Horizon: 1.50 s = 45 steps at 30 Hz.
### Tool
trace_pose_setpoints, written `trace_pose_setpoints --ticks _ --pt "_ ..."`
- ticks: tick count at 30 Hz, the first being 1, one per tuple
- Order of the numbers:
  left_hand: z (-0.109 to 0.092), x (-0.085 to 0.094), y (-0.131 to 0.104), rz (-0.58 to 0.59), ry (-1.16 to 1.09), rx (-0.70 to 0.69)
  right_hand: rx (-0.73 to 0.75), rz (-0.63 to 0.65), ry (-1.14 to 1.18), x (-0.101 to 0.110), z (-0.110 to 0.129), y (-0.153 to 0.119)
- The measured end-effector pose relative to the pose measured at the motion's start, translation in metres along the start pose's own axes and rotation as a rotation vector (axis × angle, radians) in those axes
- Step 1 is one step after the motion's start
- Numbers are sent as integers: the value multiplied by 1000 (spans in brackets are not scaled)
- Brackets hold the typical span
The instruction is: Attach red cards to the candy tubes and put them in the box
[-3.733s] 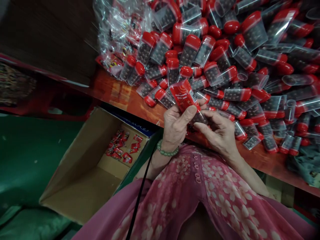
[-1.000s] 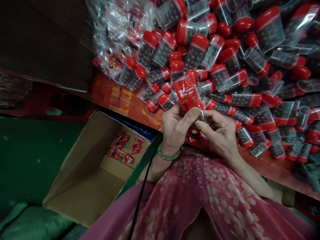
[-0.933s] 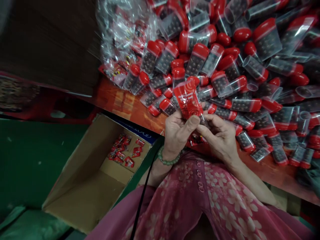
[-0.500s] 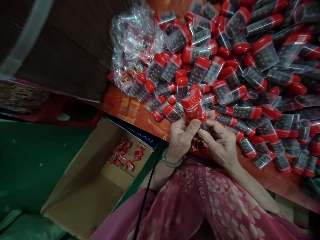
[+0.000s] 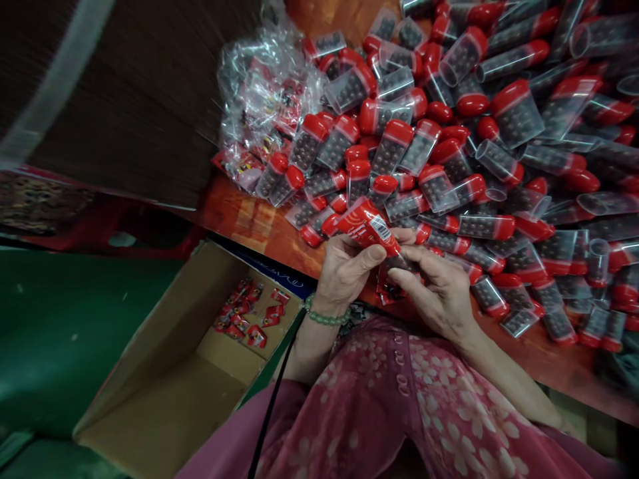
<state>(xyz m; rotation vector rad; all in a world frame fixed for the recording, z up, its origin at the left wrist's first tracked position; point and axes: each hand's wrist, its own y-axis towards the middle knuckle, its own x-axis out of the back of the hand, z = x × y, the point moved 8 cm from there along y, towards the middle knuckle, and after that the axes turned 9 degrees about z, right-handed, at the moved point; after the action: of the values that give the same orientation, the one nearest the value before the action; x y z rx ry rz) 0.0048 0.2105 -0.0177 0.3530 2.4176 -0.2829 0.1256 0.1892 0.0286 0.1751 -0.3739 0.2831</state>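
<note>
My left hand, with a green bead bracelet at the wrist, is closed on a red printed packet with a white barcode label. The packet is tilted towards the upper left. Close beside it, my right hand pinches a clear plastic tube of dark balls at the packet's lower right end. Whether the tube sits inside the packet or against it, I cannot tell. Just beyond both hands lie many red-capped clear tubes of dark balls. Small red packets lie on the table below my hands.
A crumpled clear plastic bag with red packets stands at the table's left end. Below the edge of the orange-red table is an open cardboard box with several red packets in it. A dark box-like surface rises at upper left.
The red packet has tipped from nearly upright to a leftward slant, and its barcode now faces up. My left hand has moved slightly left and down; both hands keep their hold.
</note>
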Motion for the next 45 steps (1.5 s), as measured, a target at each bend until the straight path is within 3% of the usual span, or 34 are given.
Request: trace_pose_setpoints --ticks 2,4,7,11,17,19,24,28,30,33,37,40,45 --pt "3 -1 -2 -15 8 41 -96 49 96 -3 -7 1" --pt "3 0 -3 -44 4 45 -93 39 104 -2 -6 1" --pt "-2 3 -3 -68 -21 -13 33 -25 -36 1 6 2" --pt "-10 3 -2 -17 -37 -92 190 -82 -197 -1 17 -2" --pt "-15 3 -1 52 -30 -126 252 -102 -155 -2 19 -6" --pt "-13 2 -2 67 -21 -117 176 -32 -35 -4 15 -3" --pt "2 0 -13 13 -26 -22 -233 145 343 -15 -16 -6" --pt "1 -4 -20 -21 -14 -33 -330 233 591 -27 -22 -7" --pt "-3 -5 -21 -51 -9 -74 -274 216 498 -25 -17 -2" --pt "-6 -4 -17 -110 -38 -116 -42 60 109 -13 -1 5" --pt "1 -2 -13 -207 -52 -63 221 -70 -226 -12 17 2" --pt "2 0 -13 -252 -30 -63 204 -68 -226 -11 15 4" --pt "3 3 -12 -243 -29 -36 -11 84 20 -17 0 13"
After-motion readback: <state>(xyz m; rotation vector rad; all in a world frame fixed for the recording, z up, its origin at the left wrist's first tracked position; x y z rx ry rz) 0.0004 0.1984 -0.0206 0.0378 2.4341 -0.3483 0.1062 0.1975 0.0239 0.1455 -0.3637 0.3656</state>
